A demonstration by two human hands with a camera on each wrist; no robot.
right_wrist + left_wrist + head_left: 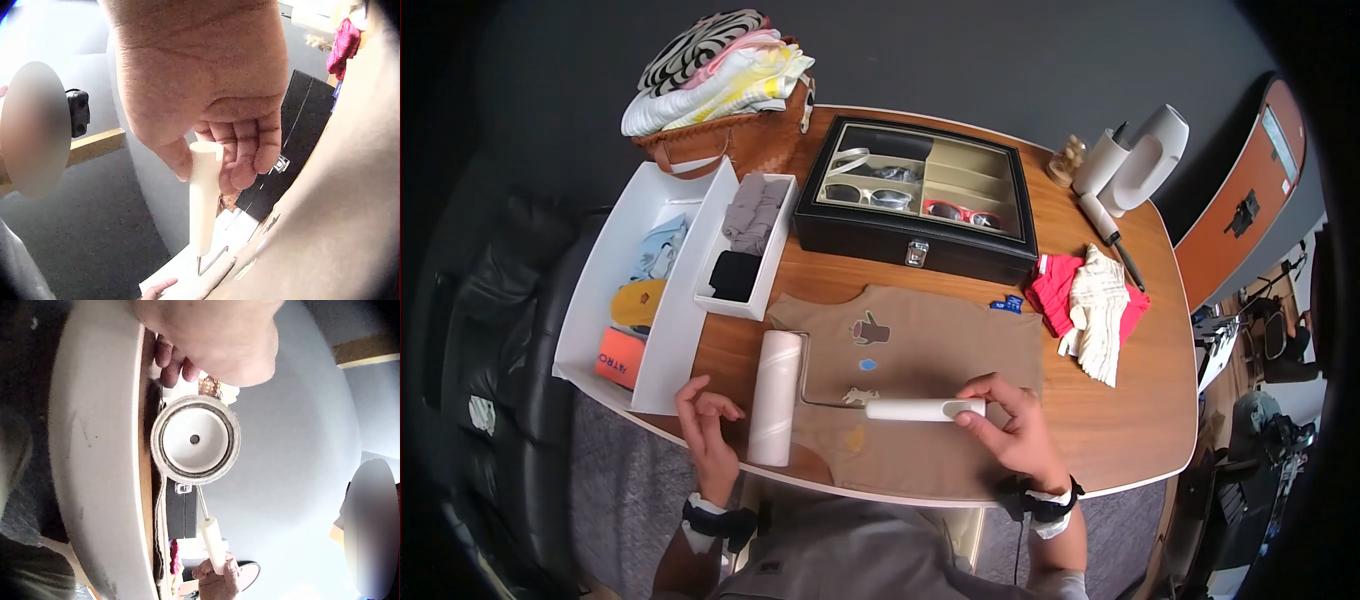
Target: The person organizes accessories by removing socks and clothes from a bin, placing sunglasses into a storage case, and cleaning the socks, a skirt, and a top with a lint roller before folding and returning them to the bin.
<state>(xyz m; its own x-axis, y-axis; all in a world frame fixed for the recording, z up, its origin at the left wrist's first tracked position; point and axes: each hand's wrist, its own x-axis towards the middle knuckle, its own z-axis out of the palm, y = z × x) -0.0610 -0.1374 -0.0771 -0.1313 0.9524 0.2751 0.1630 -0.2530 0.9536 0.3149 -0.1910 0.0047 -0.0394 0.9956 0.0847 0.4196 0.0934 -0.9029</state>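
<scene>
A large lint roller has a white handle (pixel 925 409), a thin bent metal rod and a wide white adhesive roll (pixel 776 400). My right hand (pixel 1022 432) pinches the handle's end between thumb and fingers, as the right wrist view also shows. Under the roller a brown sleeveless top (pixel 940 350) with small printed pictures is spread on the table. The roll lies over the top's left side. To the left of the roll, my left hand (pixel 714 445) holds nothing, its fingers loosely bent above the table's front edge. In the left wrist view the roll's round end (pixel 195 439) faces the camera.
Behind the top stands a black glasses case (pixel 915 200) with a glass lid. White boxes (pixel 580 310) of folded clothes stand left, a brown basket (pixel 730 140) of clothes behind them. Red and cream knitwear (pixel 1100 305) lies right, near a hair tool (pixel 1112 238) and white appliance (pixel 1145 165).
</scene>
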